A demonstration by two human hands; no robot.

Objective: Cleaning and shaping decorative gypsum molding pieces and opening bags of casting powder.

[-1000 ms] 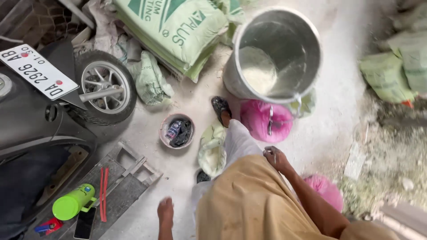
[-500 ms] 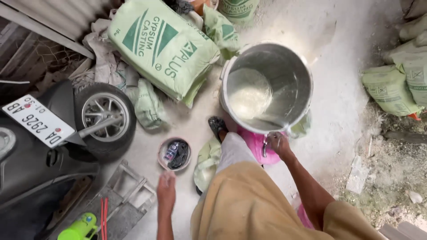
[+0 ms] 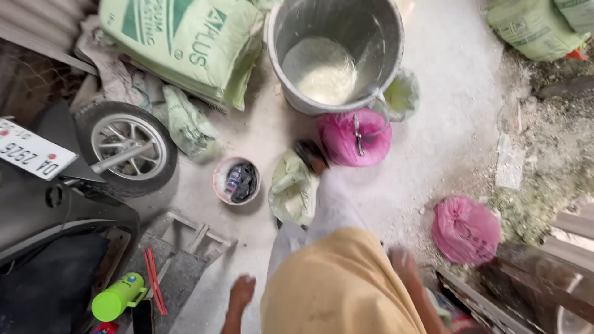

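Left hand (image 3: pixel 241 291) hangs open, holds nothing | right hand (image 3: pixel 403 263) blurry, cannot tell | big grey metal bucket (image 3: pixel 291 74) with white mix sits on the floor (image 3: pixel 445 124), untouched | mixing looks not yet started

I count two pink bundles (image 3: pixel 354 137) (image 3: pixel 465 230), one metal bucket (image 3: pixel 291 68), one small bowl (image 3: pixel 237 180), one green bottle (image 3: pixel 117 297), one scooter wheel (image 3: pixel 127 148).

Loose mustard-yellow tunic at lower centre of the frame, pale grey-white trousers above it, dark sandal on the forward foot, bare left hand (image 3: pixel 241 292), bare right hand (image 3: pixel 403 263), both dusted white
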